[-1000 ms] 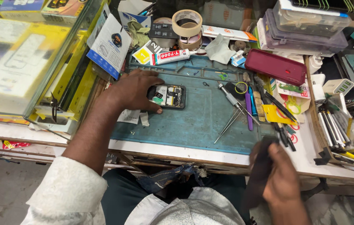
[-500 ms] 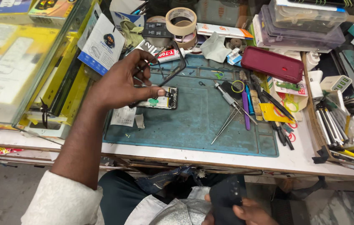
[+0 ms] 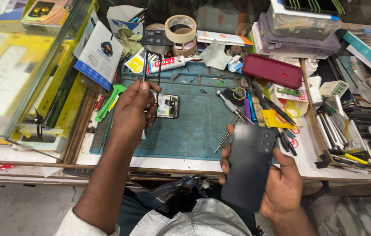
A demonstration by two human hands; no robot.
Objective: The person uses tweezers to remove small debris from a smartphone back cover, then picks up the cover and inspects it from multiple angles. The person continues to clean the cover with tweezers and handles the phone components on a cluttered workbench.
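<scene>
Black plastic phone back cover (image 3: 250,164), with its camera cut-outs near the top, is being gripped by the right hand (image 3: 277,183) above the front edge of the worktop (image 3: 159,162). The left hand (image 3: 133,114) is closing around a thin black rectangular phone frame (image 3: 151,78), holding it upright over the blue-green rubber work mat (image 3: 194,126). An opened phone body with exposed circuitry (image 3: 168,106) is lying on the mat just beside the left hand. Metal tweezers (image 3: 231,131) are resting on the mat to the right.
</scene>
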